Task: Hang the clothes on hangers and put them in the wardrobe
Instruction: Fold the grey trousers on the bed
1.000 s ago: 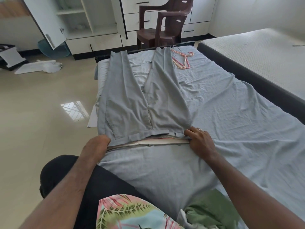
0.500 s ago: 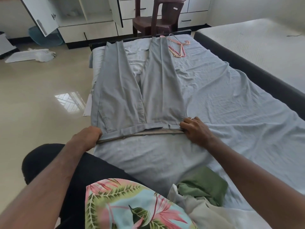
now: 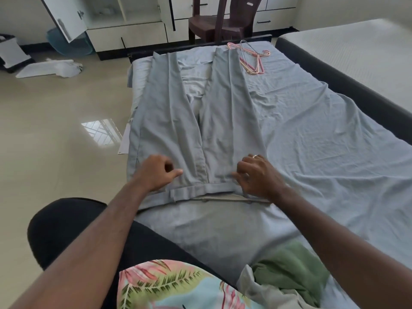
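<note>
**One pair of trousers flat on the bed, both hands at the waistband**

We count one pair of grey trousers, spread flat on the bed, waistband toward us, two legs running away to the far end. Left leg lies along the bed's left edge, just short of the drop to the floor. Legs part in a narrow V; bedsheet shows between.

Two hands over the trousers just above the waistband. Left hand: fingers curled under, thumb out, set on the cloth; we cannot tell whether the grip has closed on fabric. Right hand: one ring, fingers bent down onto the cloth at the right hip; whether it pinches or only presses, we cannot tell.

Hangers: a small bunch at the far end of the bed, just right of the right trouser leg's hem. Pink ones plus at least one thin wire one; they overlap too much for a firm count.

Open room: right half of the bed is bare, wrinkled sheet between trousers and right edge. A second mattress sits beyond a dark frame on the right.

Near us: one green garment with pale cloth beside it at the near right corner.

Far side: one brown plastic chair stands at the bed's foot, between bed and white wardrobe. One wardrobe door hangs open at left.
</note>
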A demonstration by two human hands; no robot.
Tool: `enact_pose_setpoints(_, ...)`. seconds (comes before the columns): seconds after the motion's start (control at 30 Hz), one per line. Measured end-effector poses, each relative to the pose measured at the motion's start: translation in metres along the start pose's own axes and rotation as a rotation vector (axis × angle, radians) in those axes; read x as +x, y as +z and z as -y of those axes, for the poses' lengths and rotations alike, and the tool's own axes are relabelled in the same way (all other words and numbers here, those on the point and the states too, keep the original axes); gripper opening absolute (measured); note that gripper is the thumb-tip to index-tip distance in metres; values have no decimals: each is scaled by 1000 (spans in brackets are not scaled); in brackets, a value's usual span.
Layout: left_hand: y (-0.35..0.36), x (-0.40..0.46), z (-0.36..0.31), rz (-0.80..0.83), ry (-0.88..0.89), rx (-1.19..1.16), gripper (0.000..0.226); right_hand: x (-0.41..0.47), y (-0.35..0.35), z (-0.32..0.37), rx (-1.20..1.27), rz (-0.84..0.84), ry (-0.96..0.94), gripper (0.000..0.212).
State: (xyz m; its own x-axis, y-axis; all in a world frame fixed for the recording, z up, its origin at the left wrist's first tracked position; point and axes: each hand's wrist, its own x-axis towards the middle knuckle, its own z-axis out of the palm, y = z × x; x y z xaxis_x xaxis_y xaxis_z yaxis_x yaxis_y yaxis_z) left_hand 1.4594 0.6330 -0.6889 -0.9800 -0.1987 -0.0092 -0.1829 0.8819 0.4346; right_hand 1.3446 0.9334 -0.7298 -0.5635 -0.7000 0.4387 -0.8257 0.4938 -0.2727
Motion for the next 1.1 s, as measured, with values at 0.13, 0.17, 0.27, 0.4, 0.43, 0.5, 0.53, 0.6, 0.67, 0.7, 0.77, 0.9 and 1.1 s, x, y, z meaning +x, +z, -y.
enact_pose_setpoints(0.13, 33, 43, -43, -121, -101, -230, 34, 60, 33, 23, 214, 90, 230, 3)
enact_pose_setpoints(0.17, 39, 50, -50, -125, -128, -241, 33, 70, 42, 26, 246, 87, 276, 8)
enact_pose_setpoints(0.27, 49, 67, -58, -127, -219, -192, 21, 90, 65, 26, 279, 69, 404, 15)
enact_pose_setpoints(0.4, 54, 77, -60, -118, -301, -170, 20, 88, 84, 20, 379, -33, 543, 12)
enact_pose_setpoints(0.43, 55, 79, -61, -119, -310, -158, 21, 86, 86, 19, 387, -54, 551, 12)
enact_pose_setpoints(0.5, 57, 81, -60, -131, -310, -126, 17, 84, 88, 19, 378, -71, 538, 13)
enact_pose_setpoints(0.53, 58, 82, -57, -145, -312, -132, 15, 84, 88, 19, 374, -72, 530, 12)
enact_pose_setpoints(0.6, 60, 84, -47, -177, -302, -209, 11, 84, 89, 21, 370, -81, 525, 11)
enact_pose_setpoints(0.67, 62, 86, -36, -173, -280, -314, 6, 84, 89, 23, 364, -83, 534, 12)
enact_pose_setpoints(0.7, 62, 86, -30, -155, -266, -365, 3, 84, 89, 24, 359, -81, 536, 13)
enact_pose_setpoints(0.77, 62, 86, -22, -116, -244, -442, 7, 85, 89, 27, 348, -78, 527, 13)
enact_pose_setpoints(0.9, 62, 86, -20, -101, -255, -463, 11, 91, 83, 32, 317, -13, 485, 14)
enact_pose_setpoints(1.1, 66, 84, -20, -118, -242, -483, 18, 106, 75, 32, 250, 127, 418, 16)
